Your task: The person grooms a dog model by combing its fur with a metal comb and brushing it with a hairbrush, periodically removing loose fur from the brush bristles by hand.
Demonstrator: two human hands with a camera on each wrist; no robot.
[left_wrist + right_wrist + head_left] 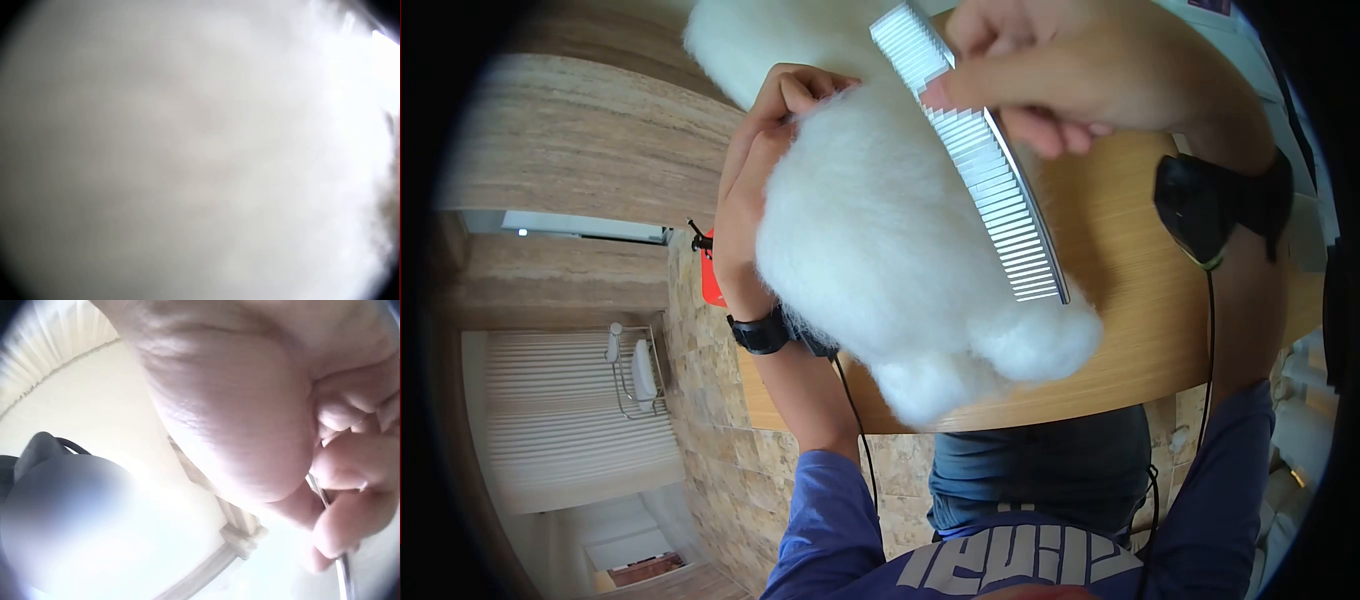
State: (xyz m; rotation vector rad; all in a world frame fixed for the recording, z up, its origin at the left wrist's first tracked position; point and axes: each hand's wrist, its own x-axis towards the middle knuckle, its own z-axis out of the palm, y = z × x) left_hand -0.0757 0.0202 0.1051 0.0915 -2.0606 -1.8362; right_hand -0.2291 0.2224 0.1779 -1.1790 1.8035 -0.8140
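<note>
Comb (977,165): at white fur's (860,210) two o'clock, axis eleven-to-five
Right hand (1065,85): pinching comb, nearer it; fur toward eight o'clock
Left hand (785,98): fur's eleven o'clock; cannot tell whether grasping

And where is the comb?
In the head view, the comb is in the upper half, just right of centre, held by the right hand, in front of the white fur.

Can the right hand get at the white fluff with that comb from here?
Probably yes: the right hand pinches the comb over the white fluff, nothing visible blocks it, with the left hand off to one side.
</note>
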